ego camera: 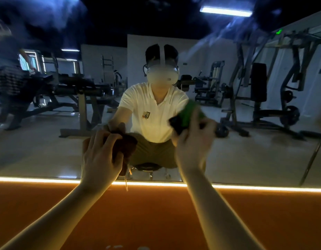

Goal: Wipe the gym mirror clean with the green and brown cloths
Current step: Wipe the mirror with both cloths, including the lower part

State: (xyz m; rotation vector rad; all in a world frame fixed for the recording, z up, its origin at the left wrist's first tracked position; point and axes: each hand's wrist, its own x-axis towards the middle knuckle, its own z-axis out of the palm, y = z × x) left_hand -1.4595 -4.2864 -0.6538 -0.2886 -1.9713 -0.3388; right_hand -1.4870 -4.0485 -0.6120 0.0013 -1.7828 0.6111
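Observation:
The gym mirror (47,148) fills the view ahead, with hazy streaks across its upper part. My left hand (100,154) grips a bunched brown cloth (126,147) against the lower glass, and a loose thread hangs from the cloth. My right hand (194,141) holds a green cloth (189,112) against the mirror, higher and to the right; that cloth is motion-blurred. Both arms reach forward from the bottom of the view.
A glowing light strip (264,188) runs along the mirror's lower edge above an orange floor (156,219). The glass reflects a person seated on a stool (147,167), benches and weight machines (275,98).

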